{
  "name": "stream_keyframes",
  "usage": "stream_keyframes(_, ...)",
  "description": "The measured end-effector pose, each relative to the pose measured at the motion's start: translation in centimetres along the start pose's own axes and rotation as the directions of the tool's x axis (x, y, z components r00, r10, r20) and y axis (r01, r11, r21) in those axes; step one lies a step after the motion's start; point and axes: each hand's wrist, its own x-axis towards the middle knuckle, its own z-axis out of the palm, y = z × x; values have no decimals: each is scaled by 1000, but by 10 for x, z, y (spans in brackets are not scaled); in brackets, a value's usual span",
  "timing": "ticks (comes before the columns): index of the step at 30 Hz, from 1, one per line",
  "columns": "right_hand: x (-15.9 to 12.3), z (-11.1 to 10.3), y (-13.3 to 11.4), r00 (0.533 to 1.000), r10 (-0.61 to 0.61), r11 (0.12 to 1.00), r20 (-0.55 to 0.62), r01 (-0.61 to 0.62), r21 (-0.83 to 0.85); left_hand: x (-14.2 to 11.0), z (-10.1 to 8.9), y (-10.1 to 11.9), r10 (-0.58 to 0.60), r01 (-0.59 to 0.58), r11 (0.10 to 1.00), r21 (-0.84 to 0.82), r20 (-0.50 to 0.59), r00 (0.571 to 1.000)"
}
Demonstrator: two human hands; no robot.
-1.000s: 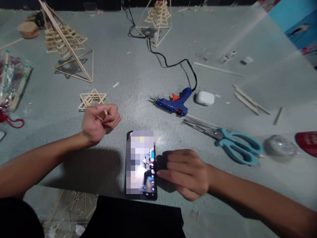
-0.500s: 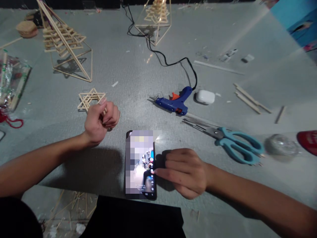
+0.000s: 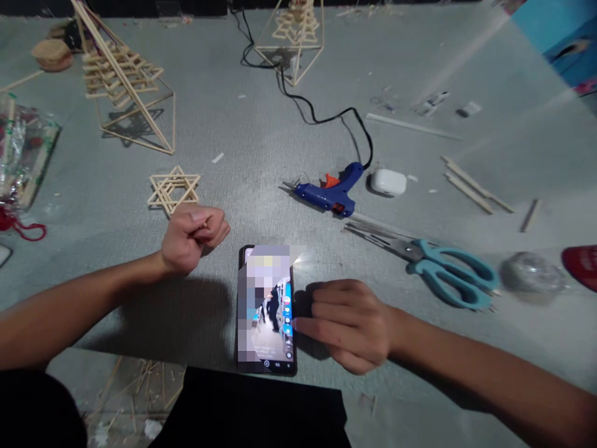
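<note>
A phone (image 3: 267,368) lies face up on the table with a lit video on its screen, part of it blurred out. My right hand (image 3: 352,326) rests palm down just right of it, fingers curled. Its index fingertip reaches the right edge of the screen. My left hand (image 3: 193,236) is closed in a loose fist up and left of the phone, thumb over the fingers; whatever may be inside is hidden. Just beyond that fist lies a flat star (image 3: 173,186) made of thin wooden sticks, apart from the hand or barely behind it.
A blue glue gun (image 3: 326,196) with a black cord (image 3: 317,118) lies beyond the phone. Right of it are a white earbud case (image 3: 388,182), teal-handled scissors (image 3: 448,274) and loose sticks (image 3: 471,193). Stick pyramid frames (image 3: 135,143) stand at the back. Plastic-wrapped sticks (image 3: 28,155) lie left.
My left thumb has folded down over the fingers and the fist has shifted slightly toward me, showing more of the star. The picture on the phone differs. My right hand stays in place.
</note>
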Motion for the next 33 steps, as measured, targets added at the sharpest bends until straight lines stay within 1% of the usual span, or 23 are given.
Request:
stream_keyframes(5, 0, 1, 0, 1000, 0, 1000, -8, 0, 4, -1, 1, -4, 25, -25, 1000, 14, -11, 1000)
stream_keyframes(8, -1, 1, 0, 1000, 2, 1000, -7, -2, 11, -2, 4, -4, 68, -65, 997, 48, -61, 996)
stream_keyframes(11, -1, 0, 0, 1000, 3, 1000, -5, -3, 13, 0, 7, -3, 120, -115, 992, 49, -122, 985)
stream_keyframes(14, -1, 0, 0, 1000, 6, 1000, 8, -6, 6, 2, 6, -2, 103, -97, 994, 43, -169, 980)
stream_keyframes(16, -1, 0, 0, 1000, 0, 1000, 4, 0, 5, 2, 3, 0, 74, -71, 997, 25, -145, 987)
stream_keyframes(21, 1, 0, 0, 1000, 6, 1000, -1, -6, -6, -2, -1, 7, 6, -6, 1000, 16, -18, 1000)
stream_keyframes(23, 1, 0, 0, 1000, 5, 1000, -1, -5, 0, -2, -2, 8, -15, 15, 1000, 18, -6, 1000)
stream_keyframes(26, 1, -1, 0, 1000, 9, 1000, 4, -9, 1, -2, -2, 8, -7, 7, 1000, -6, 9, 1000)
stream_keyframes(28, 1, -1, 0, 1000, 11, 1000, 8, -11, -1, -1, -3, 7, 5, -5, 1000, -13, 8, 1000)
stream_keyframes(33, -1, 0, 0, 1000, 8, 1000, 3, -8, -7, 0, -4, 6, -9, 9, 1000, -7, -5, 1000)
